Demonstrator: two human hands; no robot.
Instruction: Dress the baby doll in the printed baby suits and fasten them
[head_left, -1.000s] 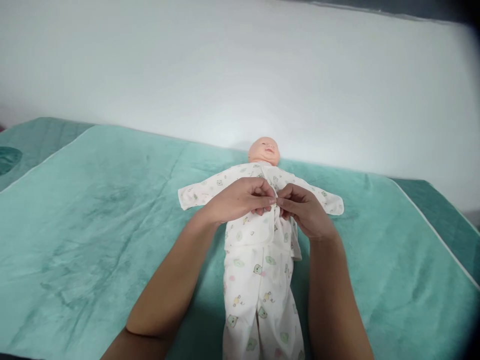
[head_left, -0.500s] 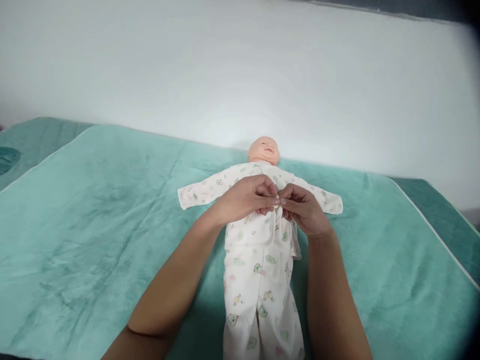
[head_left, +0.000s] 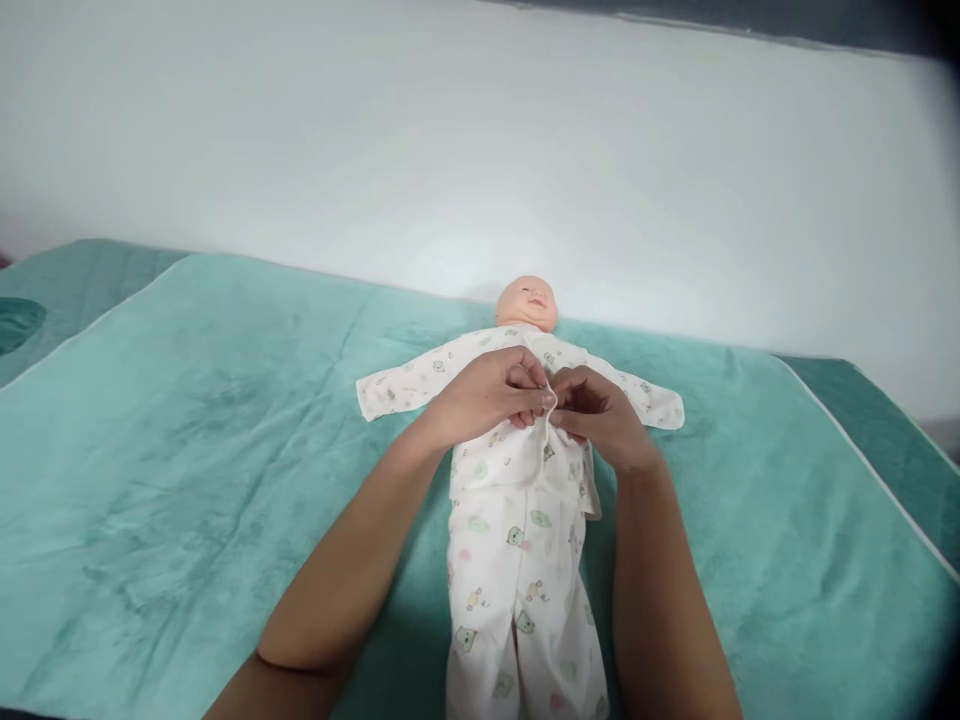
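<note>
A baby doll [head_left: 527, 303] lies on its back, dressed in a white printed baby jacket [head_left: 491, 465] and matching trousers [head_left: 517, 580]. Over the doll's chest, my left hand [head_left: 499, 395] pinches the jacket's front edge and lifts it a little. My right hand [head_left: 600, 415] is beside it with thumb and forefinger curled at the same front opening. Its fingertips partly hide what it grips; it looks like the other side of the jacket front. Any fastener between the fingers is too small to make out. The jacket's sleeves stretch out to both sides.
A green plush sheet [head_left: 225, 450] with a pale edging spreads under the doll. Darker green bedding [head_left: 870, 420] shows at both sides. Behind the doll's head rises a white wall [head_left: 420, 140], with a dark strip [head_left: 720, 20] along its top right.
Half a second ago both hands' fingertips met at the jacket front; now they are slightly apart, with the folded edge showing between them. The doll stays in place.
</note>
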